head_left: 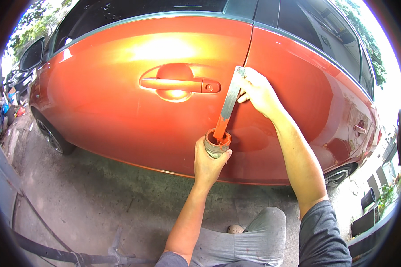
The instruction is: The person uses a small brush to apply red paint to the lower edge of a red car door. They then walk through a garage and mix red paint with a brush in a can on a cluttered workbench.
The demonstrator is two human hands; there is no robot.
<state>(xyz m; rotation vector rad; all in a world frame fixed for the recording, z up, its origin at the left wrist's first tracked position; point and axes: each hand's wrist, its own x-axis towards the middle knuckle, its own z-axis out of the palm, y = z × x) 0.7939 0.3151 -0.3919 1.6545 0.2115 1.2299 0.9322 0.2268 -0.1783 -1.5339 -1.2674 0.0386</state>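
My left hand [208,164] grips a small round cup [217,150] with orange-red paint inside, held in front of the car door. My right hand [256,91] pinches the upper end of a flat metal strip [231,100], angled down with its orange-coated lower end at or in the cup's mouth. Behind both hands is the orange-red car door [102,102] with its handle [173,84] to the upper left, near the vertical gap between front and rear doors.
A side mirror [32,54] and front wheel [49,138] are at left, beside assorted clutter [6,107]. A rear wheel [336,177] is at right, near pots [367,198] and plants. Dark metal bars [58,251] cross the lower left over concrete ground [98,191].
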